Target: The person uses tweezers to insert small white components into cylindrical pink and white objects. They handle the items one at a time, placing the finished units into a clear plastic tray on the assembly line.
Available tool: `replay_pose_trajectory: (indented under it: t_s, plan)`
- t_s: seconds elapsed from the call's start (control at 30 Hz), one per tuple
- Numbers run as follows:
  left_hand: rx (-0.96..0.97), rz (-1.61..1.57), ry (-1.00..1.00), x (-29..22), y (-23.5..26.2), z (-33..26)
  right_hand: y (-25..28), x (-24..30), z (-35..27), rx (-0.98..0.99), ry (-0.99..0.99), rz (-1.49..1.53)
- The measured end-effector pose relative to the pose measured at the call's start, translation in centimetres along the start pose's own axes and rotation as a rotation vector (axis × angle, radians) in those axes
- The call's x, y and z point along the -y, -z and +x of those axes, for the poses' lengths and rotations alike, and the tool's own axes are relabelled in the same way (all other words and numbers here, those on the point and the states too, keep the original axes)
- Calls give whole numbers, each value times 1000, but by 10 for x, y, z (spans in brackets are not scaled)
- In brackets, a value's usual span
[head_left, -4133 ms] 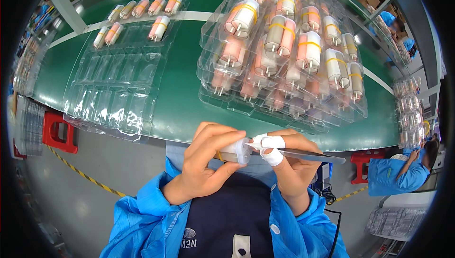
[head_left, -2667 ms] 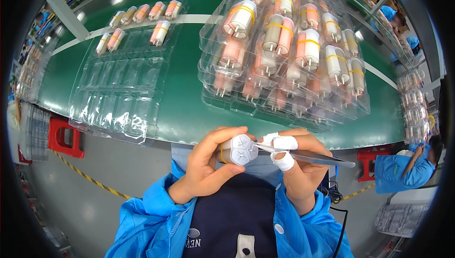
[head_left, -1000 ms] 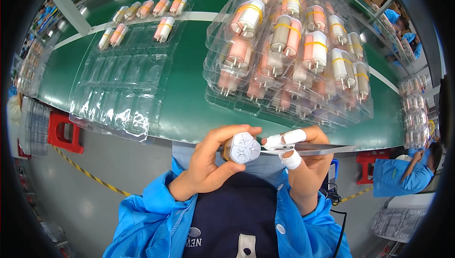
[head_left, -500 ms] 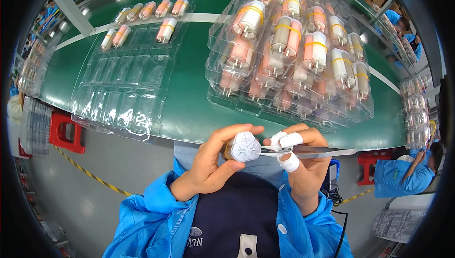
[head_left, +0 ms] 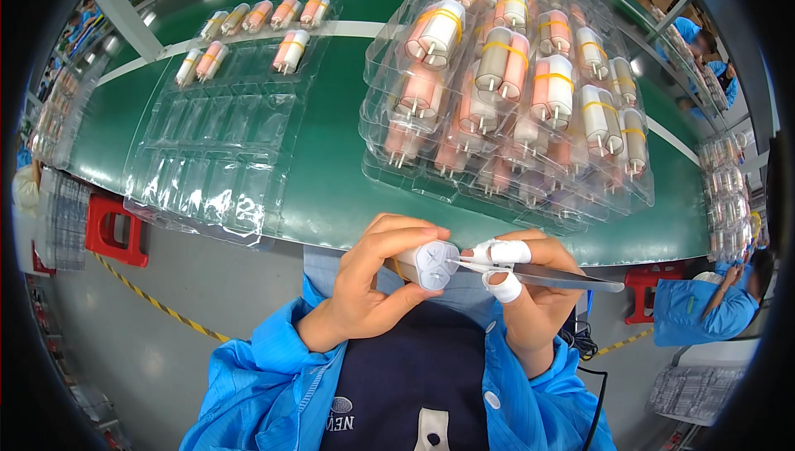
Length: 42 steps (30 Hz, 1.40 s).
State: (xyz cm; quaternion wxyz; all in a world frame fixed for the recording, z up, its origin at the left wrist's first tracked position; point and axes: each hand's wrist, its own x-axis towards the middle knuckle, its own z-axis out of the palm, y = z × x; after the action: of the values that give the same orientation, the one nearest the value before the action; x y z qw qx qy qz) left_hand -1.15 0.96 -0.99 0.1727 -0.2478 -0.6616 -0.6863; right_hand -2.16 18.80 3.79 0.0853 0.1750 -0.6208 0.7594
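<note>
My left hand (head_left: 364, 281) is wrapped round a bundle of three white-ended cylinders (head_left: 436, 266), its lobed end turned toward my right hand. A bit of yellow band shows beside the fingers on its side. Metal tweezers (head_left: 571, 278) are pinched in my right hand (head_left: 538, 294), whose thumb and fingertips wear white finger wraps. The tweezer tips touch or nearly touch the end face of the bundle; exact contact is too small to tell. Both hands are in front of the near edge of the green table (head_left: 331, 178).
At left a clear plastic tray (head_left: 207, 132) holds several banded pink, white and grey cylinder bundles in its far rows. A tall stack of filled clear trays (head_left: 505, 161) stands at right. Red stools (head_left: 118, 231) are below the table. Co-workers in blue (head_left: 704, 310) sit at right.
The bundle has turned in my left hand, and its end face has shifted slightly right. The tweezers have tilted, with their rear end lower, and my right fingers have closed further round them.
</note>
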Motion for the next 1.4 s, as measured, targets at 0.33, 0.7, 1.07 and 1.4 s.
replay_pose_trajectory:
  t_s: [0.33, 0.7, 1.07, 1.4]
  plan:
    - [-24, 5, -13, 4, -1, -2, 2, -1, 0, 60, 68, -110]
    - [54, 13, 8, 6, 2, -3, 0, 1, 2, 94, 106, -133]
    - [78, 44, -67, 10, 1, -1, 2, -1, -1, 84, 102, -137]
    - [-56, -14, -53, 9, -5, -6, 3, -3, -1, 83, 79, -156]
